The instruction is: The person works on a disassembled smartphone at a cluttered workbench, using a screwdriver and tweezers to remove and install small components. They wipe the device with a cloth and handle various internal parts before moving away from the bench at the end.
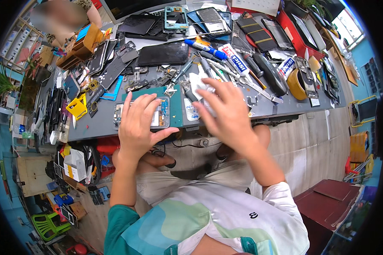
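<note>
An opened phone [163, 111] lies on a green mat [174, 112] near the desk's front edge, its inner boards and parts bare. My left hand [138, 123] rests over it, fingers stretched across the phone and thumb spread to the right. Part of the phone is hidden beneath that hand. To the right, my right hand [227, 112] is slightly smeared by motion. Its fingers are apart, above crumpled white paper [196, 85] and a grey pen-like tool [188, 91]; I see nothing held in it. Metal tweezers [259, 89] lie just beyond it.
Phones and loose parts cover the desk, with a black phone [162, 54] at the back. A blue marker [206, 49], glue tubes [234, 59], a black-handled tool [270, 74] and a yellow tape roll [297, 84] lie right. A wooden organizer [83, 51] stands left, near another person.
</note>
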Tool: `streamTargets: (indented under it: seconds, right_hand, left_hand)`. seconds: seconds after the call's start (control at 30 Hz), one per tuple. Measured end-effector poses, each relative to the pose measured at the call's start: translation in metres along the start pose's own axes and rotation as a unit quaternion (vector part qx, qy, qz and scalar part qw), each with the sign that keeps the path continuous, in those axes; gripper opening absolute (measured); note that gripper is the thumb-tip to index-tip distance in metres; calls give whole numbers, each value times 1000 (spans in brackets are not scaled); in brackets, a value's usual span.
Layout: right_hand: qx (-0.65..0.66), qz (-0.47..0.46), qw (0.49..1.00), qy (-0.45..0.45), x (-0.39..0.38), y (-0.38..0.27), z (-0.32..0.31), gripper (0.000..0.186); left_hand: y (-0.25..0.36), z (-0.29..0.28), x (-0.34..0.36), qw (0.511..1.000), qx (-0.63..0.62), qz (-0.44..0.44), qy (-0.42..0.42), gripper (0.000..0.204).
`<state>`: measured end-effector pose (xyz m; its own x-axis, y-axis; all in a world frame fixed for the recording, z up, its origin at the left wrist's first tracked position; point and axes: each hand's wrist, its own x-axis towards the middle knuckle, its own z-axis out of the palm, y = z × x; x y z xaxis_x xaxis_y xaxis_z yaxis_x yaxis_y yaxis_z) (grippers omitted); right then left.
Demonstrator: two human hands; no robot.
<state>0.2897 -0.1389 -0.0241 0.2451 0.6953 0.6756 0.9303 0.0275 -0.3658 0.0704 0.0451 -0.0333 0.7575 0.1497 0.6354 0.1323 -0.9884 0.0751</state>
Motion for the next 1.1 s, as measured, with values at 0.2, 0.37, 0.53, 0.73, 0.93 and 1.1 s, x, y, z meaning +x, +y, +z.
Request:
streamTargets:
  seconds: [0.2,0.37,0.53,0.73,0.93,1.1]
  right_hand:
    - [-60,-31,997,-40,70,65,-50,23]
    - [17,-49,984,-171,131,88,-19,38]
    - [-21,-98,962,-256,162,85,39,57]
    - [-68,-130,945,-294,174,82,60,67]
    - [-51,-117,933,-336,191,84,66,72]
    - [-42,-107,940,-321,194,82,68,77]
  left_hand:
    - [6,-2,1,999,-10,-39,4,91]
    - [5,-1,1,998,-21,-47,24,89]
    - [5,-1,1,997,-32,-63,35,90]
    - [4,1,-1,996,-34,-69,34,91]
    - [3,1,-4,996,-38,-72,32,93]
    - [5,1,-2,996,-38,-71,35,91]
